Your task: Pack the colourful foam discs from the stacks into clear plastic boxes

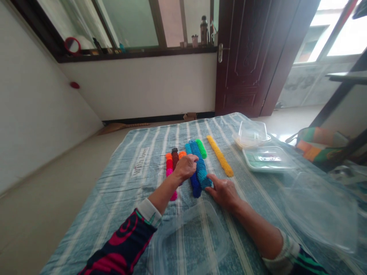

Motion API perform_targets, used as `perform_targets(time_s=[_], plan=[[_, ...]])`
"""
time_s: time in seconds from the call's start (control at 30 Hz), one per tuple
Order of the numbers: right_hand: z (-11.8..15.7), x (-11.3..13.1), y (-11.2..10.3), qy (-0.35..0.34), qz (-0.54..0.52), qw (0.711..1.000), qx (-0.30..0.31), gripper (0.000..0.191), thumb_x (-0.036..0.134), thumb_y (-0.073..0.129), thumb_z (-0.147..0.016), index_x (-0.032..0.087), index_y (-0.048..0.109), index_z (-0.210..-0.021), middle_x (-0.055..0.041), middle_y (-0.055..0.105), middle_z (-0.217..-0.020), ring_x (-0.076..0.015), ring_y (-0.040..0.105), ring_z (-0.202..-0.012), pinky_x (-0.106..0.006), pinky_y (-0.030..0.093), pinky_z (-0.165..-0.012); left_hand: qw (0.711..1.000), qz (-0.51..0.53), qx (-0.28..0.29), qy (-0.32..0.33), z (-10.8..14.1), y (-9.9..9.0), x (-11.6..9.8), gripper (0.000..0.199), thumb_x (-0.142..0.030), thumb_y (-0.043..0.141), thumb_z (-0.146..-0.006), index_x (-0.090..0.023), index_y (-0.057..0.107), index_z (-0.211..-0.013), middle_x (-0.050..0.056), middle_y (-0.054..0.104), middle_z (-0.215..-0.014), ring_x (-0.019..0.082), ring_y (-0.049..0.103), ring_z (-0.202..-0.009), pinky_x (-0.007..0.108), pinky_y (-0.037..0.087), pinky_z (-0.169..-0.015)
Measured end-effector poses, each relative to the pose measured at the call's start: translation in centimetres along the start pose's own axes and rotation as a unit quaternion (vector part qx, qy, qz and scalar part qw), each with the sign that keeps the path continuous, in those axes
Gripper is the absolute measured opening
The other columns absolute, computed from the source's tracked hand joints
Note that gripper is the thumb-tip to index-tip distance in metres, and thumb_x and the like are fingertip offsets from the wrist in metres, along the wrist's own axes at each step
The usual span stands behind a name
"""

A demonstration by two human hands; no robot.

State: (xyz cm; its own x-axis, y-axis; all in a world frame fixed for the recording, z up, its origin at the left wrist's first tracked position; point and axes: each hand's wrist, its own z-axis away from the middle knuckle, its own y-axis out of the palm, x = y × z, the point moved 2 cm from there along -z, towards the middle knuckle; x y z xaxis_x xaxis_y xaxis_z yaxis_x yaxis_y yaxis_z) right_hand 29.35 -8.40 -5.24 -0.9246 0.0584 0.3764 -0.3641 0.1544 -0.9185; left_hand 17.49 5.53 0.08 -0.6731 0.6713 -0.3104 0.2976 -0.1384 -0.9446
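Note:
Several long, knobbly rolls in bright colours lie side by side on the cloth. My left hand [186,167] is closed, its fingertips pressed on the upper part of a blue roll [202,168]. At that roll's lower, teal end, my right hand [225,191] grips between thumb and fingers. A darker blue roll [196,188] lies just left of it, partly under my left hand. Further left are a red-to-pink roll [169,163] and a brown one [174,157]. A short green piece [201,148] sits beyond the blue roll, and a yellow roll [220,156] lies apart on the right.
A clear plastic container [222,233] stands close in front of me. Lidded boxes [266,158] and another clear container [321,210] are on the right. Everything rests on a striped blue cloth [111,214]. A dark door [246,57] stands beyond.

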Motion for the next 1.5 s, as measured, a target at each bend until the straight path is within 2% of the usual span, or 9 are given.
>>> perform_targets(time_s=[0.13, 0.3, 0.4, 0.53, 0.77, 0.93, 1.13, 1.37, 1.5], plan=[[0.1, -0.1, 0.1, -0.009, -0.021, 1.0, -0.015, 0.03, 0.033, 0.059, -0.086, 0.026, 0.061, -0.115, -0.0005, 0.073, -0.082, -0.0189, 0.068, -0.077, -0.025, 0.038, -0.064, 0.999, 0.031, -0.02, 0.016, 2.3, -1.3, -0.4, 0.019, -0.009, 0.052, -0.084, -0.017, 0.069, -0.088, 0.004, 0.07, -0.09, 0.017, 0.065, -0.089, 0.028, 0.049, -0.084], [0.2, -0.1, -0.1, -0.021, -0.04, 0.998, -0.036, 0.028, 0.031, 0.061, -0.085, 0.024, 0.062, -0.112, -0.0004, 0.071, -0.081, -0.0175, 0.066, -0.077, -0.025, 0.04, -0.067, 0.996, 0.071, -0.058, 0.005, 5.8, -3.0, 0.4, 0.02, -0.015, 0.049, -0.084, -0.018, 0.069, -0.081, 0.002, 0.069, -0.083, 0.015, 0.064, -0.079, 0.024, 0.048, -0.075], [0.1, -0.1, -0.5, -0.021, -0.041, 0.998, -0.029, 0.037, 0.03, 0.062, -0.084, 0.024, 0.06, -0.12, -0.0012, 0.07, -0.085, -0.0174, 0.064, -0.077, -0.026, 0.041, -0.069, 0.993, 0.093, -0.068, -0.009, 8.6, -3.7, 1.2, 0.02, -0.02, 0.048, -0.083, -0.019, 0.067, -0.075, 0.001, 0.069, -0.078, 0.015, 0.063, -0.075, 0.024, 0.047, -0.074], [-0.2, -0.1, -1.0, -0.016, -0.036, 0.999, 0.006, 0.052, 0.03, 0.061, -0.084, 0.024, 0.052, -0.134, -0.0023, 0.071, -0.091, -0.0186, 0.065, -0.081, -0.027, 0.042, -0.071, 0.991, 0.117, -0.063, -0.027, 12.5, -4.0, 1.6, 0.026, -0.027, 0.046, -0.084, -0.02, 0.067, -0.07, 0.001, 0.068, -0.074, 0.014, 0.063, -0.069, 0.024, 0.046, -0.067], [-0.2, 0.0, -1.2, -0.031, -0.024, 0.999, 0.001, 0.042, 0.03, 0.062, -0.084, 0.023, 0.059, -0.125, -0.0027, 0.07, -0.092, -0.0191, 0.064, -0.084, -0.028, 0.042, -0.074, 0.975, 0.199, -0.04, -0.092, 17.4, -2.9, 2.1, 0.028, -0.035, 0.048, -0.083, -0.02, 0.069, -0.072, 0.0, 0.067, -0.072, 0.015, 0.06, -0.067, 0.024, 0.045, -0.063], [0.0, 0.0, -1.2, -0.023, -0.01, 1.0, -0.009, 0.038, 0.031, 0.062, -0.083, 0.024, 0.06, -0.121, -0.0015, 0.069, -0.09, -0.0189, 0.063, -0.081, -0.027, 0.042, -0.07, 0.962, 0.246, -0.049, -0.111, 18.4, -1.9, 2.4, 0.027, -0.037, 0.051, -0.081, -0.019, 0.067, -0.07, -0.001, 0.064, -0.069, 0.015, 0.058, -0.065, 0.024, 0.044, -0.061], [-0.3, 0.0, -1.5, -0.008, -0.018, 0.999, -0.034, 0.037, 0.025, 0.066, -0.077, 0.025, 0.061, -0.113, -0.0031, 0.068, -0.1, -0.0184, 0.063, -0.085, -0.027, 0.041, -0.07, 0.95, 0.282, -0.061, -0.122, 18.6, -1.3, 2.2, 0.028, -0.038, 0.051, -0.08, -0.018, 0.067, -0.068, -0.002, 0.057, -0.062, 0.013, 0.051, -0.059, 0.023, 0.04, -0.055], [-0.2, -0.3, -1.1, 0.029, -0.122, 0.99, -0.061, 0.014, 0.024, 0.065, -0.07, 0.02, 0.063, -0.083, 0.0021, 0.064, -0.073, -0.0149, 0.058, -0.068, -0.025, 0.037, -0.062, 0.942, 0.308, -0.058, -0.119, 18.7, -0.9, 2.2, 0.03, -0.039, 0.051, -0.08, -0.016, 0.064, -0.066, -0.002, 0.052, -0.06, 0.012, 0.047, -0.059, 0.023, 0.037, -0.057], [0.1, -0.5, -2.5, 0.012, -0.179, 0.982, -0.053, 0.008, 0.024, 0.066, -0.068, 0.019, 0.061, -0.072, 0.0037, 0.058, -0.064, -0.0128, 0.052, -0.062, -0.025, 0.038, -0.06, 0.936, 0.331, -0.028, -0.117, 18.6, -0.5, 2.3, 0.033, -0.041, 0.052, -0.08, -0.015, 0.063, -0.065, -0.002, 0.05, -0.058, 0.013, 0.047, -0.058, 0.024, 0.037, -0.056]])
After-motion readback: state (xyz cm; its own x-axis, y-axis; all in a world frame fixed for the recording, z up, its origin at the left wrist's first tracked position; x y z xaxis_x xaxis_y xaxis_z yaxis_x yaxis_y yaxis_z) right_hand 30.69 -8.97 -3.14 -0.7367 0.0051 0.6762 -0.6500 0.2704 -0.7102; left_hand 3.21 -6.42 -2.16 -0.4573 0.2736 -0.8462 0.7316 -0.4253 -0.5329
